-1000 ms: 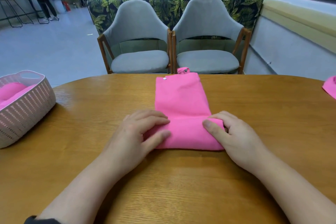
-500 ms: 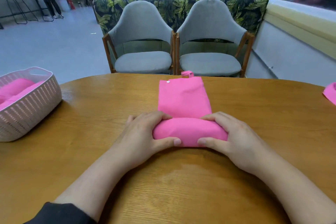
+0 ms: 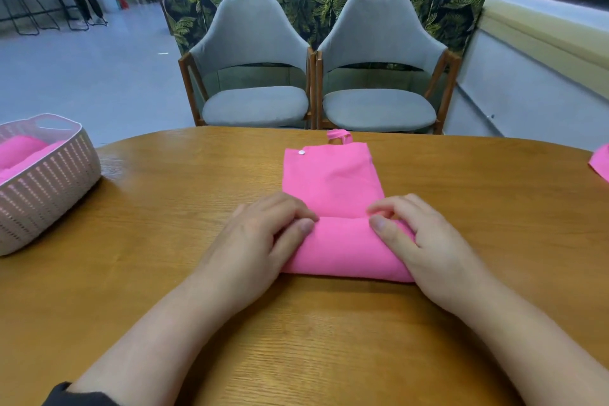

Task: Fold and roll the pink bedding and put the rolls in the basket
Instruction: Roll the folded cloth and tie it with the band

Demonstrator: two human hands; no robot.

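A folded strip of pink bedding (image 3: 331, 178) lies on the wooden table (image 3: 164, 241), running away from me, with a small loop and a white snap at its far end. Its near end is turned over into a thick roll (image 3: 342, 250). My left hand (image 3: 257, 241) grips the roll's left end and my right hand (image 3: 425, 241) grips its right end, fingertips curled over the top. A pale perforated basket (image 3: 49, 188) stands at the table's left edge and holds pink rolls (image 3: 19, 152).
Another pink cloth (image 3: 600, 161) shows at the table's right edge. Two grey chairs (image 3: 253, 76) stand side by side just beyond the far edge, with a leaf-patterned sofa back behind them. A person sits further back, another stands at the far left.
Both hands have turned the near end of the bedding over away from me, so the roll is thicker and the flat strip beyond it shorter. The view has shifted slightly right.
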